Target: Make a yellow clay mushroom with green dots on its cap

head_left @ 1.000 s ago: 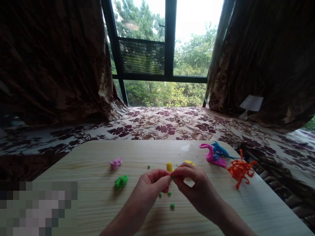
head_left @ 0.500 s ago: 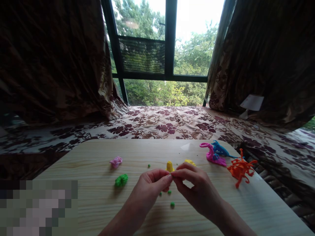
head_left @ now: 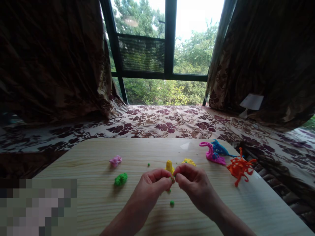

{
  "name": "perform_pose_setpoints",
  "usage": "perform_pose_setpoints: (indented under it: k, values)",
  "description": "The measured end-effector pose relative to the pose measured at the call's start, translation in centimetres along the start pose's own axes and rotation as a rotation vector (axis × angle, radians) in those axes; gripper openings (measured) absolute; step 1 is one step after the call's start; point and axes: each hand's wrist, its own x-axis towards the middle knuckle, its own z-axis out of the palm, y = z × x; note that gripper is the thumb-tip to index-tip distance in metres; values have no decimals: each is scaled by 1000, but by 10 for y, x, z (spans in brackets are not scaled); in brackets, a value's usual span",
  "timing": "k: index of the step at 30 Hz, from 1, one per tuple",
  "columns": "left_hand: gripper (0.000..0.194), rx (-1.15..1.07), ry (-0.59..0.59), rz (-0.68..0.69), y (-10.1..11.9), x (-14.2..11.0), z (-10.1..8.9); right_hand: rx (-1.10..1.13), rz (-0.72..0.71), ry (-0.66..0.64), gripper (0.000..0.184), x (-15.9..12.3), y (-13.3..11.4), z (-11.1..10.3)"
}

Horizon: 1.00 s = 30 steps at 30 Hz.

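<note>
My left hand [head_left: 156, 183] is closed in a pinch, thumb against forefinger, with a bit of green modelling clay [head_left: 171, 178] at its fingertips. Close beside it, my right hand [head_left: 192, 179] is pinched too; whatever its fingertips hold is too small to make out. Just behind the fingers stands a yellow clay piece [head_left: 169, 164] with a rounded top, its lower part hidden. A flatter yellow clay lump [head_left: 189, 161] lies behind my right hand. Small green clay balls [head_left: 172, 203] lie on the table below the hands, and another green ball [head_left: 148, 165] sits farther left.
On the wooden table [head_left: 88, 203], a pink clay lump [head_left: 115, 160] and a green clay lump [head_left: 120, 179] lie left. Magenta clay [head_left: 212, 155], blue clay [head_left: 220, 148] and stringy orange clay [head_left: 241, 167] are at the right edge. A lamp [head_left: 251, 102] stands beyond.
My fingertips, together before, are now slightly apart, with green clay showing at the left ones. My right hand's fingers have curled in more, uncovering more of the yellow lump.
</note>
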Motion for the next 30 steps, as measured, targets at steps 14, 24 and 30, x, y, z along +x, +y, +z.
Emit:
perform_pose_setpoints:
  k: [14,24,30]
  values:
    - [20,2,-177,57,-2,3,-6,-227,-221,-47,9,0,-1,-5]
    - [36,-50,-29,24,-18,14,-13,-288,-100,-14,28,-3,0,-6]
    - [24,-71,25,16,-8,10,-14,-225,-81,-35,21,1,6,-5]
